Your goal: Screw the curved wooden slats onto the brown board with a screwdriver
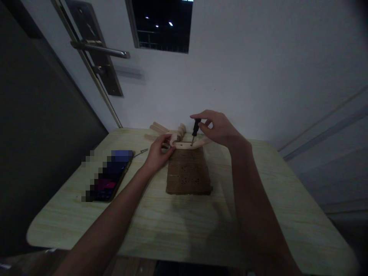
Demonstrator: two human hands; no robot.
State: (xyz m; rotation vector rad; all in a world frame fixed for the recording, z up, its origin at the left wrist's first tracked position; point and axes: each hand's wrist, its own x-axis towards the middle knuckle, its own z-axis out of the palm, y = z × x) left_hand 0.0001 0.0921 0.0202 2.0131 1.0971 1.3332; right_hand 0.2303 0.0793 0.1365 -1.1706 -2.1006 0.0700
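Note:
My right hand (216, 127) is closed around the black handle of a screwdriver (196, 128), which stands nearly upright. Its tip meets a pale curved wooden piece (185, 145) with holes along it. With thumb and fingers, my left hand (160, 152) grips the left end of that wooden piece. Beneath it lies a brown cardboard piece (188, 172), its surface dotted with small holes. Several more pale wooden pieces (158, 127) lie just behind my left hand.
A phone (110, 176) with a lit screen, partly pixelated, lies left on the wood-grain table (152, 226). Near it is a thin metal rod-like item (140, 152). Behind the table stands a white door (244, 69) with a metal handle (100, 49) and a dark window (162, 25).

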